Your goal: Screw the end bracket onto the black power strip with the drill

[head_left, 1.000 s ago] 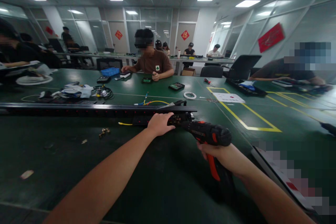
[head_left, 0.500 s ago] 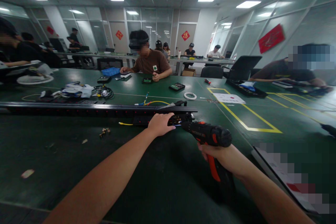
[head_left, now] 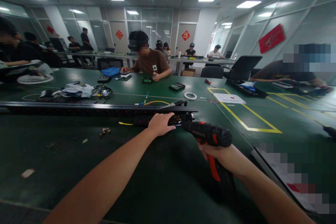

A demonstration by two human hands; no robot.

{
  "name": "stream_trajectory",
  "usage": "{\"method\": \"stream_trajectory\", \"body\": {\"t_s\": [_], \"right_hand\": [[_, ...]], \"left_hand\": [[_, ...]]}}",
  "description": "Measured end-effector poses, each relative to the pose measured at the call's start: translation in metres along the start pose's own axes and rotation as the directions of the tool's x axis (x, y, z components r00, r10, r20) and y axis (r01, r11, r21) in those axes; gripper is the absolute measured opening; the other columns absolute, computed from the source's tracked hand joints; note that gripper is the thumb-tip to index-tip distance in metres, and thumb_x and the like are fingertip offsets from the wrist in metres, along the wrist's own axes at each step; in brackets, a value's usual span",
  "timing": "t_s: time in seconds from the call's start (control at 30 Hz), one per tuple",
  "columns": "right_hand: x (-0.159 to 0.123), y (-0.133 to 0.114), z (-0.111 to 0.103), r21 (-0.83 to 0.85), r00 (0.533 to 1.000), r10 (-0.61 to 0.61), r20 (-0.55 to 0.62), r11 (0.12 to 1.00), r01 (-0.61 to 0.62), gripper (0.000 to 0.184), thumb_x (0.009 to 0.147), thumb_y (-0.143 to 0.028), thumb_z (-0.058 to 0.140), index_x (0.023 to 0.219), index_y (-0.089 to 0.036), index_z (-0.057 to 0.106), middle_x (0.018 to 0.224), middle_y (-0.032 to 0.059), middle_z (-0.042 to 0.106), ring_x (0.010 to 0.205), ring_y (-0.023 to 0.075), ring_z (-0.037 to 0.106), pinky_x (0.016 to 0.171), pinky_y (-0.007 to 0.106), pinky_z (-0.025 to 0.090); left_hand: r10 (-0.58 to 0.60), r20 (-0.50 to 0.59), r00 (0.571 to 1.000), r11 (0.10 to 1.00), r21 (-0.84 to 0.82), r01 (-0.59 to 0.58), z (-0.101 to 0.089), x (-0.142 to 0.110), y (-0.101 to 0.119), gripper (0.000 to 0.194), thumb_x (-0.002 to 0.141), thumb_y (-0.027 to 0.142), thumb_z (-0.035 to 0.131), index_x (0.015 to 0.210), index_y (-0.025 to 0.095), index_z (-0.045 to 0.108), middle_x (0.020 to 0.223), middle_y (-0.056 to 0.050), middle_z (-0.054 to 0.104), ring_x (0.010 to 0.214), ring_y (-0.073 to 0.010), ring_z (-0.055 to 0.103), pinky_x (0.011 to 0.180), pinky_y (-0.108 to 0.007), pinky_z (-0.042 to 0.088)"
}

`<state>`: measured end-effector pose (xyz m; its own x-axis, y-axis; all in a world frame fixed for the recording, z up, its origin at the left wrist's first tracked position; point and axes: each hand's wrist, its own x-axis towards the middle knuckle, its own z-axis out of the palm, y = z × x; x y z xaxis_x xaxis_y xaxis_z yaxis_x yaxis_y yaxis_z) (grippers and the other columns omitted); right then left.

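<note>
My right hand (head_left: pixel 223 154) is wrapped around the handle of a black and orange cordless drill (head_left: pixel 210 134). The drill points left, its nose close to the end of a black module (head_left: pixel 140 120) with small exposed parts. My left hand (head_left: pixel 159 125) grips that module from above, thumb toward the drill; part of the module is hidden under the palm. Just behind it runs a long black metal rail (head_left: pixel 78 109). A yellow wire (head_left: pixel 126 123) sticks out at the module's left. Whether the drill's bit touches a screw is too small to tell.
Small brass-coloured parts (head_left: pixel 105 132) lie left of my forearm. Behind the rail are bagged cables (head_left: pixel 76 90), a white ring (head_left: pixel 190 96) and a red-handled screwdriver (head_left: pixel 208 81). Yellow tape (head_left: pixel 262 130) marks the table at right. A co-worker (head_left: pixel 154 63) sits across.
My hands, the drill and the module hold almost the same position. In the far background at left, a standing person has moved to the right.
</note>
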<state>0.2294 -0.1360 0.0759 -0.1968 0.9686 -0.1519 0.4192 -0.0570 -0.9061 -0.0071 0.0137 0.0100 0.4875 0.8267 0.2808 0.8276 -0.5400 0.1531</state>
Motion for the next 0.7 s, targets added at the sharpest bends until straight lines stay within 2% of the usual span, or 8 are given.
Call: {"method": "stream_trajectory", "body": {"t_s": [0.33,0.7], "right_hand": [[0.0015,0.0037,-0.0028,-0.042,0.999,-0.033,0.015,0.999,0.033,0.021,0.082,-0.039,0.066,0.075,-0.019,0.065,0.064,0.0016,0.062,0.063,0.0182,0.058,0.063,0.03,0.047],[0.0008,0.0017,-0.0034,-0.071,1.0,-0.027,0.01,0.997,0.028,0.02,0.08,-0.039,0.067,0.075,-0.019,0.065,0.064,0.0016,0.062,0.063,0.0187,0.058,0.062,0.03,0.047]], "left_hand": [[0.01,0.001,1.0,1.0,0.0,-0.01,-0.0012,-0.0001,0.0002,0.068,0.089,0.058,0.067,0.146,0.024,0.051,0.134,-0.01,0.068,0.119,-0.0319,0.065,0.103,-0.045,0.046],[0.005,0.0,1.0,1.0,-0.012,-0.005,-0.0004,0.0003,-0.0004,0.068,0.089,0.058,0.067,0.146,0.025,0.051,0.135,-0.009,0.068,0.12,-0.0319,0.065,0.104,-0.045,0.045]]}}
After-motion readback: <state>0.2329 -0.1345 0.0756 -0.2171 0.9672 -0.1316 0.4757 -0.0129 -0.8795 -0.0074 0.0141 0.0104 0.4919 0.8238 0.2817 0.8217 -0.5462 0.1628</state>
